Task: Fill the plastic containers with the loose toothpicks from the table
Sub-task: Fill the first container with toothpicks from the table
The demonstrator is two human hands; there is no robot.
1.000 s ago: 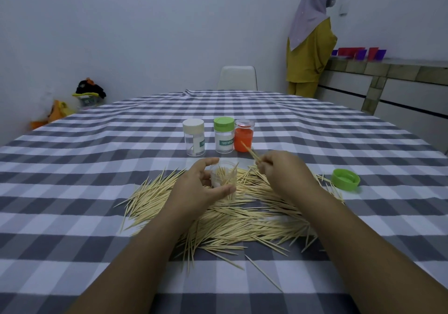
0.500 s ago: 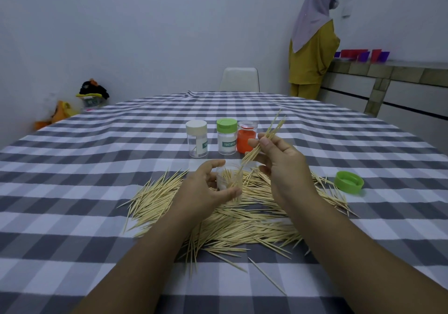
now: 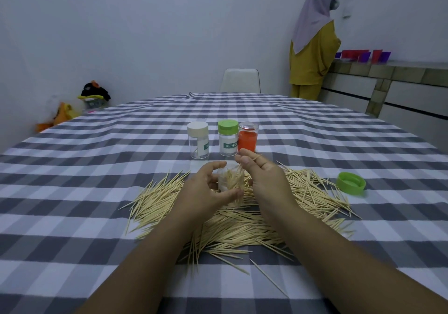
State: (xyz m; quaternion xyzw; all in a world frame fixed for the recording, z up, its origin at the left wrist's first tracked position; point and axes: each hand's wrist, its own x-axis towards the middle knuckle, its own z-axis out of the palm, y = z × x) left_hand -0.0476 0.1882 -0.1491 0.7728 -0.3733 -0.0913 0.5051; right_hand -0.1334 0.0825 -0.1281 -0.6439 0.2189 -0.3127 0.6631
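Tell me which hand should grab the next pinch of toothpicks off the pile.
Probably the right hand: it hovers above the loose toothpicks, pinching only a last few at the clear container, which the left hand grips and steadies.

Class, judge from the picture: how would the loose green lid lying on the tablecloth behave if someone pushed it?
The green lid looks like thin plastic, so probably light and easily slid. It lies flat with its open side up, so it seems unlikely to roll or tip.
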